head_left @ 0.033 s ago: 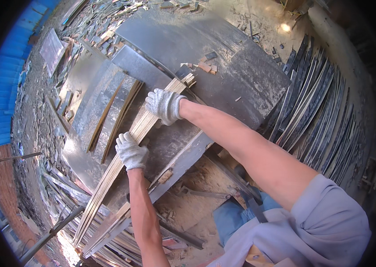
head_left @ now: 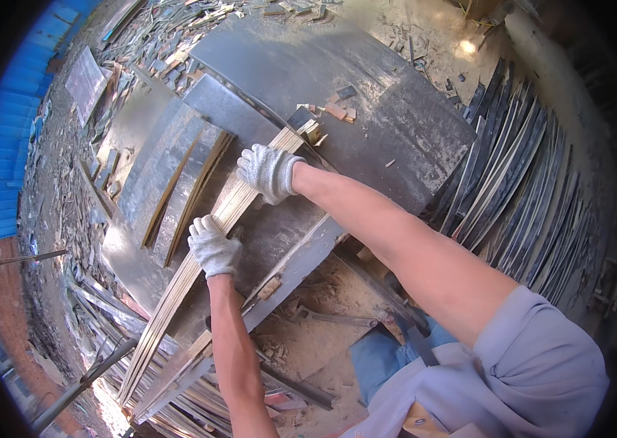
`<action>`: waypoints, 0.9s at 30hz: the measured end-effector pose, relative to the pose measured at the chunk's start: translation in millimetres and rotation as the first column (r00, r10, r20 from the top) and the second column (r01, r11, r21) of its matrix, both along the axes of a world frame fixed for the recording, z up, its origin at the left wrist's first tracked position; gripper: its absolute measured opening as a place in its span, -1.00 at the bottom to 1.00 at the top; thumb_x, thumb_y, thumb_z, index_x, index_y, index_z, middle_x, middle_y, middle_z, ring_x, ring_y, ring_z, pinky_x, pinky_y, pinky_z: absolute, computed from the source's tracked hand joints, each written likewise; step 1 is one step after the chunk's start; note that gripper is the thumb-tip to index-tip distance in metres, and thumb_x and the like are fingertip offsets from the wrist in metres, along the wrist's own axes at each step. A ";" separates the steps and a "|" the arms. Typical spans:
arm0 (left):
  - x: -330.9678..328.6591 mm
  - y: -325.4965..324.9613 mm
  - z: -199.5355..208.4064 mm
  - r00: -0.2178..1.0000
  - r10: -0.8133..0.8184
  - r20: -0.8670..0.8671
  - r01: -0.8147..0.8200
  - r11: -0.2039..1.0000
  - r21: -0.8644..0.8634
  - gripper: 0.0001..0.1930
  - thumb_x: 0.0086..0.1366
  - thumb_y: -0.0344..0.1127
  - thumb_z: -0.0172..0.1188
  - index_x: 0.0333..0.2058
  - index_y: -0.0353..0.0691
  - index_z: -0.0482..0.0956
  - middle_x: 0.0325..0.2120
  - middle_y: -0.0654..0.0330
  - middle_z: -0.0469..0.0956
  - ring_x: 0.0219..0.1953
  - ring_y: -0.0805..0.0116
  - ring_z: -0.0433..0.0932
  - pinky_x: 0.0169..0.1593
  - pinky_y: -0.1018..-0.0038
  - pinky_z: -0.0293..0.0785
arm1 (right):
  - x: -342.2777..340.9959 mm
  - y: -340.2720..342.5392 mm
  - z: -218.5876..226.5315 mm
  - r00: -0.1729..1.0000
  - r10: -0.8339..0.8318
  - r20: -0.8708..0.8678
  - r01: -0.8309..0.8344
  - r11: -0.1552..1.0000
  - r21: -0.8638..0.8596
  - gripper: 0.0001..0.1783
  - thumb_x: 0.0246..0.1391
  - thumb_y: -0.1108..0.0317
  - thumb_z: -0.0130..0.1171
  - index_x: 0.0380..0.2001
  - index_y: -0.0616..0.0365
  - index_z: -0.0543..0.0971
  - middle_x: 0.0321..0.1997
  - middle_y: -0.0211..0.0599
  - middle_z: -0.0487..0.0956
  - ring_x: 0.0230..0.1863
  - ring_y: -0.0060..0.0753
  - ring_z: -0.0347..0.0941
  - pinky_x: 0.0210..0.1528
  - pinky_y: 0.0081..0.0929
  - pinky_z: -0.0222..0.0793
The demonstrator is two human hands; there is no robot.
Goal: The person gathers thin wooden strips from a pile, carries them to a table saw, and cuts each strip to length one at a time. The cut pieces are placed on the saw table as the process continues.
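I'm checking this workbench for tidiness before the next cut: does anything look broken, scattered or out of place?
Yes. Small broken wood chips lie loose on the dark tabletop, just beyond the far end of the long strip bundle that the left hand and right hand press on. More offcuts litter the ground behind.

Long pale plywood strip [head_left: 206, 252], layered edge visible, lying flat on the dark board, running from seven o'clock up toward one o'clock.

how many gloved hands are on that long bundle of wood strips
2. The left hand grips the bundle of wood strips near its middle; the right hand presses on it further up, near the far end.
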State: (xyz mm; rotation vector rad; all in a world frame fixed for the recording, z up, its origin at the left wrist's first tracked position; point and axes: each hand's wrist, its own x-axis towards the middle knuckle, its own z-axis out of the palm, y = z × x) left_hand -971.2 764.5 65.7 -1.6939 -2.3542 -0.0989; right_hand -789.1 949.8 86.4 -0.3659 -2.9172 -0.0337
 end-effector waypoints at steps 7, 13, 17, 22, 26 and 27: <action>7.7 -1.2 3.9 1.000 -0.003 -0.009 0.002 0.999 -0.037 -0.28 0.02 0.15 0.55 -0.06 -0.24 0.43 -0.09 0.01 0.45 0.02 -0.04 0.45 0.05 0.03 0.39 | 5.5 -9.3 4.1 0.992 -0.077 0.102 0.081 0.996 -0.043 -0.27 -0.01 -0.25 0.38 -0.02 0.18 0.66 0.04 -0.10 0.61 0.12 -0.08 0.50 0.19 -0.13 0.35; 15.8 0.7 12.5 0.994 -0.048 0.099 0.051 0.998 -0.023 -0.30 -0.03 0.08 0.58 -0.09 -0.24 0.44 -0.13 0.01 0.47 -0.06 -0.06 0.48 -0.04 0.01 0.39 | 14.4 -2.7 9.8 0.986 -0.048 0.158 0.068 0.990 -0.125 -0.25 -0.01 -0.23 0.39 0.02 0.18 0.62 0.09 -0.09 0.59 0.17 -0.07 0.48 0.21 -0.11 0.33; 5.2 -3.7 14.3 0.988 -0.025 0.150 0.034 0.998 -0.055 -0.40 -0.09 -0.12 0.55 -0.14 -0.19 0.42 -0.19 0.05 0.45 -0.10 -0.02 0.46 -0.08 0.04 0.37 | -4.0 4.6 7.4 0.977 0.026 0.213 0.002 0.992 -0.130 -0.39 -0.07 -0.08 0.42 -0.05 0.13 0.63 0.01 -0.14 0.59 0.09 -0.12 0.49 0.13 -0.12 0.36; 33.2 -29.6 57.9 0.912 0.003 0.411 -0.069 0.987 0.146 0.06 0.05 0.29 0.51 0.33 -0.32 0.27 0.15 -0.13 0.38 0.25 -0.18 0.34 0.33 -0.06 0.25 | 28.4 15.2 24.6 0.983 0.148 0.107 -0.114 0.953 -0.280 -0.50 -0.26 0.11 0.47 -0.26 0.15 0.56 -0.19 -0.06 0.54 -0.08 -0.02 0.50 -0.03 -0.09 0.40; 96.7 -58.6 95.6 0.340 0.276 0.899 -0.888 0.410 0.209 -0.01 0.38 0.38 0.19 0.38 -0.43 0.20 0.28 -0.19 0.31 0.37 -0.13 0.29 0.41 0.03 0.26 | 88.5 59.6 97.4 0.982 0.127 0.137 -0.084 0.955 -0.285 -0.45 -0.38 0.22 0.50 -0.26 0.15 0.49 -0.26 -0.08 0.48 -0.14 0.03 0.48 -0.06 -0.07 0.39; 107.8 -69.4 86.3 0.017 0.064 0.998 -0.994 0.105 0.011 -0.03 0.42 0.40 0.11 0.39 -0.42 0.19 0.30 -0.20 0.31 0.39 -0.13 0.29 0.41 0.07 0.30 | 98.2 71.4 120.7 0.975 0.135 0.178 -0.091 0.967 -0.238 -0.42 -0.35 0.18 0.52 -0.25 0.16 0.48 -0.25 -0.08 0.48 -0.15 0.03 0.48 -0.06 -0.06 0.39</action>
